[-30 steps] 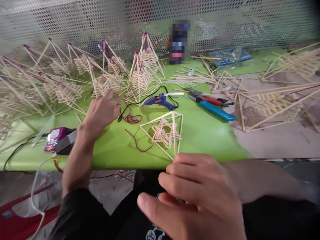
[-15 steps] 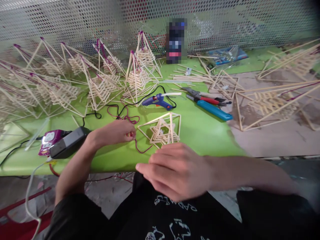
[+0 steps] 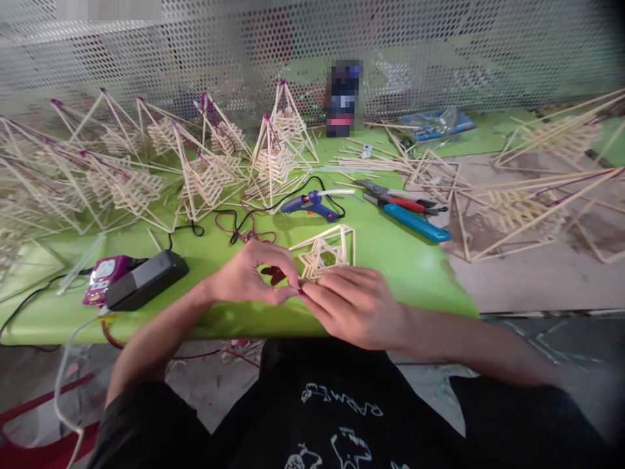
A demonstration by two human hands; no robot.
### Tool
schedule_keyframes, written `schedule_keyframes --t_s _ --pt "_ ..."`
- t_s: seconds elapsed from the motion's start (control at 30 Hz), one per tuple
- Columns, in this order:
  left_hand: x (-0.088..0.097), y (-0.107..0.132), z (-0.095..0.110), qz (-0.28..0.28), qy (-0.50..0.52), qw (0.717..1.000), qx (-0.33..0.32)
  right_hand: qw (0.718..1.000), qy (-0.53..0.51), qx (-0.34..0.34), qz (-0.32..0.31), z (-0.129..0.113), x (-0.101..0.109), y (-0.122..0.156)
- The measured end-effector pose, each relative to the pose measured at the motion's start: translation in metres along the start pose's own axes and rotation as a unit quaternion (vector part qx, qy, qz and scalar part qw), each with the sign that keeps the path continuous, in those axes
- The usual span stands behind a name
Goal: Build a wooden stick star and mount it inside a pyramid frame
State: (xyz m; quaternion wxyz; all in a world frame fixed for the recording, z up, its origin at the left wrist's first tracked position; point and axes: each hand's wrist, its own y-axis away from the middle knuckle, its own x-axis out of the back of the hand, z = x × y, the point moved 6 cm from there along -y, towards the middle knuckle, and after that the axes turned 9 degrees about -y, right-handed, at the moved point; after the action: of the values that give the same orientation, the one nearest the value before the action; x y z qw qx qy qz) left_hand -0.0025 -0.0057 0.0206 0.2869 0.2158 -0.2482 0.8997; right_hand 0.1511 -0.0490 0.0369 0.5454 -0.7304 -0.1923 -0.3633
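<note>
My left hand [image 3: 249, 277] and my right hand [image 3: 354, 303] meet over the near part of the green table [image 3: 390, 260], fingertips pinched together on a short piece of dark red string [image 3: 275, 273]. Just behind the fingers lies a small stick-frame pyramid with a woven star inside [image 3: 325, 251]. Both hands are closed in a pinch on the string.
A blue glue gun [image 3: 312, 203] with a black cord, red-handled pliers [image 3: 400, 198] and a blue-handled cutter [image 3: 415, 223] lie beyond. Several finished stick pyramids [image 3: 205, 172] crowd the left and back. A black adapter [image 3: 144, 280] and a pink device [image 3: 102, 277] sit at left. Perforated metal screen behind.
My left hand came back from the pyramids at the left, picked up the red string, and now meets my right hand, which rose from my lap to the table edge.
</note>
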Motion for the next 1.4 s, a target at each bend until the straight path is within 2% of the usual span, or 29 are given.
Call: schedule_keyframes --t_s 0.13,0.23,0.37,0.47,0.63,0.8,0.87,1.03,1.1,1.4 --pt "0.000 0.001 0.001 0.065 0.032 0.997 0.007 0.990 -0.129 -0.060 0.011 0.011 0.009 -0.006" --pt "0.004 0.001 -0.002 0.105 0.059 0.992 0.026 0.954 -0.265 -0.143 -0.003 0.024 0.015 -0.014" --pt "0.002 -0.003 -0.001 0.093 0.099 0.988 0.071 0.898 -0.363 -0.245 -0.052 0.042 0.022 -0.025" --pt "-0.002 -0.010 0.006 0.073 0.135 0.983 0.098 0.879 -0.388 -0.268 -0.065 0.048 0.027 -0.031" --pt "-0.010 -0.021 0.014 0.031 0.197 0.972 0.126 0.881 -0.381 -0.278 -0.051 0.053 0.032 -0.031" --pt "-0.016 -0.020 0.011 0.005 0.201 0.973 0.116 0.885 -0.373 -0.276 -0.050 0.056 0.031 -0.029" --pt "-0.016 -0.018 0.007 0.009 0.203 0.972 0.118 0.892 -0.354 -0.276 -0.054 0.057 0.030 -0.029" --pt "-0.011 -0.013 -0.003 0.062 0.175 0.972 0.142 0.905 -0.316 -0.278 -0.066 0.062 0.030 -0.029" --pt "-0.010 -0.013 -0.005 0.064 0.172 0.972 0.144 0.910 -0.309 -0.270 -0.061 0.064 0.031 -0.030" --pt "-0.027 -0.012 -0.010 -0.021 0.203 0.959 0.197 0.939 -0.245 -0.237 -0.054 0.068 0.035 -0.031"
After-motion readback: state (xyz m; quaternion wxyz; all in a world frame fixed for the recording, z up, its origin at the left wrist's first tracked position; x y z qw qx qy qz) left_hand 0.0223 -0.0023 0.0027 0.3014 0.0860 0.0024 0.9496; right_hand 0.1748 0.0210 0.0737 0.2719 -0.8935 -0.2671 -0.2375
